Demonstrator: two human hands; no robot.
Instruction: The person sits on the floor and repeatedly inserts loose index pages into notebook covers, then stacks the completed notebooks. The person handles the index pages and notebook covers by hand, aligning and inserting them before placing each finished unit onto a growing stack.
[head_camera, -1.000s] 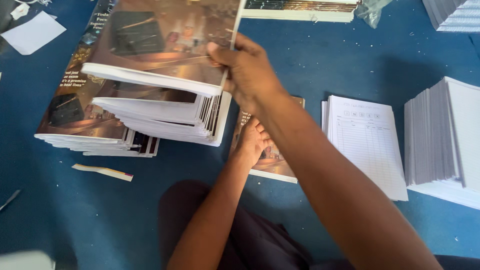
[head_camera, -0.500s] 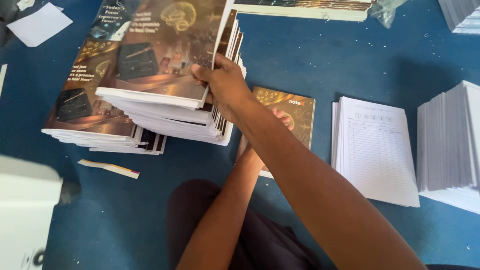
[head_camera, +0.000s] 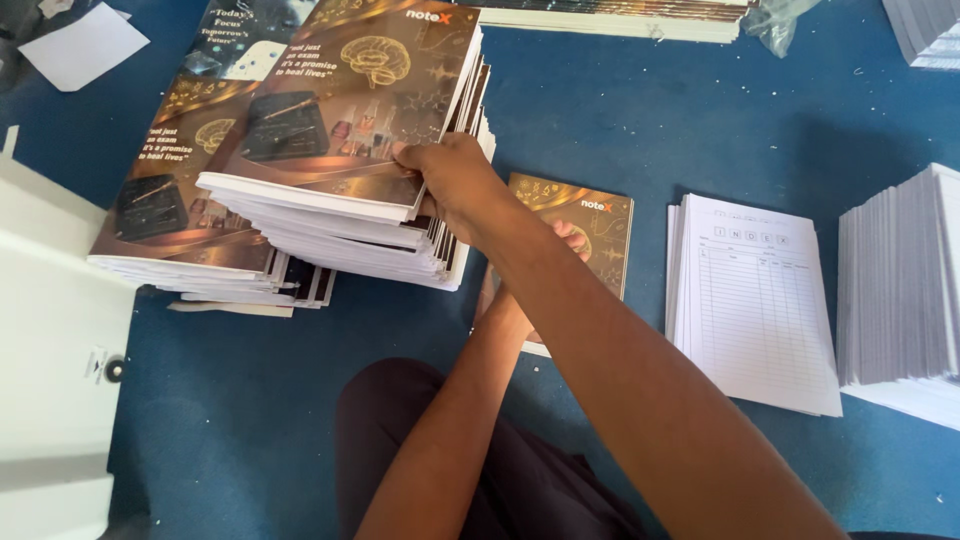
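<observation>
My right hand (head_camera: 452, 182) reaches across to the left and grips the near right corner of the top notebook (head_camera: 345, 120), which has a glossy brown cover with a brain picture. That notebook lies on a tall, uneven stack of notebooks (head_camera: 350, 245). My left hand (head_camera: 572, 238) rests flat on a single brown cover (head_camera: 585, 205) lying on the blue floor. My right forearm crosses over it and hides most of it.
A second, lower stack of notebooks (head_camera: 170, 225) sits further left. A pile of white ruled index sheets (head_camera: 755, 300) and a thick white paper stack (head_camera: 900, 285) lie to the right. A white object (head_camera: 55, 350) stands at the left edge. More stacks (head_camera: 610, 18) line the far side.
My right hand has lowered the top notebook onto the stack and now holds its corner. A white object has come into view at the left. My left hand stays on the single cover.
</observation>
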